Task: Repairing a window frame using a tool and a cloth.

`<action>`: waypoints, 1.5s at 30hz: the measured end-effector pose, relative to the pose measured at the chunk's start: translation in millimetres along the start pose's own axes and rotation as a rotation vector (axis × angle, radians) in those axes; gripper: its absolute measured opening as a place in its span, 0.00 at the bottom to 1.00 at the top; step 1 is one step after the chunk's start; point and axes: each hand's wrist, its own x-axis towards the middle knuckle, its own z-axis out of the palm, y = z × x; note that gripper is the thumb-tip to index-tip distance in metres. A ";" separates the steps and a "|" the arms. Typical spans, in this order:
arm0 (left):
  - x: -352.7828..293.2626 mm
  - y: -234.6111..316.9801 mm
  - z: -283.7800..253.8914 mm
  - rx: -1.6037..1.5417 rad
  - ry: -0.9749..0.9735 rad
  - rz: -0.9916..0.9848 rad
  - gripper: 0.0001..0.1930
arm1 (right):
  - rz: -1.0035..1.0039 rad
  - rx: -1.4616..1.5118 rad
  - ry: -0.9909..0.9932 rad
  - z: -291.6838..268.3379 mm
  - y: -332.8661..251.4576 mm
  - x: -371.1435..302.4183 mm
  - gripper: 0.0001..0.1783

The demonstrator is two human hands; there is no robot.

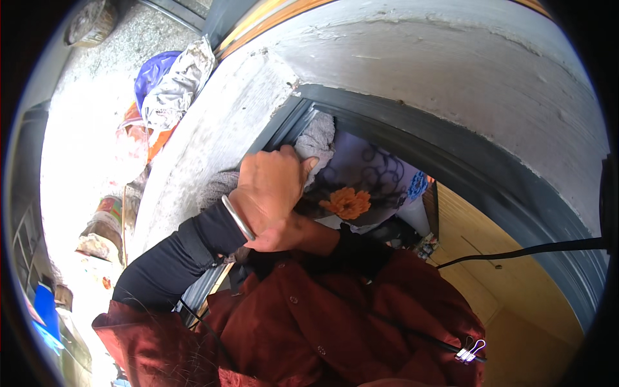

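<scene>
My left hand (267, 184), with a pale bangle at its wrist, is closed on a grey cloth (317, 137) in the corner of a dark grey frame (393, 122). Its thumb presses against the cloth. More grey cloth (218, 187) shows on the other side of this hand, next to the white wall. My right hand (280, 235) crosses beneath the left wrist. Its fingers are hidden there, so what it holds, if anything, cannot be seen. Just beyond the right wrist lies a pale patterned fabric (371, 174) with an orange flower and a blue one.
White plastered wall (438, 58) surrounds the frame. Wooden boards (516, 284) are at the right, where a black cable (529, 249) runs across. Along the sunlit left side are purple and whitish plastic bags (171, 84), a bucket-like container (92, 22) and a blue object (45, 309).
</scene>
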 end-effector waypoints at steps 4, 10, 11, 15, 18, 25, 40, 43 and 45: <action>-7.4 3.0 -3.7 -0.053 0.046 -0.012 0.17 | 0.203 0.289 -0.051 24.1 1.6 -20.6 0.13; 0.4 -10.8 -0.1 0.042 0.084 0.157 0.13 | 0.625 0.834 -0.166 5.8 -0.9 3.4 0.22; -0.5 -14.0 -0.4 0.039 0.086 0.150 0.13 | 0.708 0.952 -0.152 -13.5 -3.9 20.9 0.23; 1.6 -11.0 -6.0 0.084 0.060 0.204 0.11 | 0.188 0.354 -0.046 23.0 13.7 -4.6 0.28; 0.7 -11.2 -6.8 0.095 0.020 0.186 0.10 | 0.099 0.270 0.051 16.2 11.3 0.9 0.30; -0.7 -9.3 -9.5 0.238 0.077 0.237 0.11 | -0.003 0.098 0.301 18.9 12.7 14.4 0.16; 6.7 -5.8 -26.5 0.119 -0.062 0.175 0.10 | 0.099 0.100 0.232 3.9 -1.5 30.2 0.08; 8.2 -4.2 -23.2 0.089 -0.032 0.168 0.09 | 0.121 0.044 0.174 -16.1 -11.0 36.3 0.04; 10.7 -9.6 -18.4 0.035 -0.008 0.197 0.08 | 0.165 0.077 0.200 -28.2 -15.8 46.6 0.06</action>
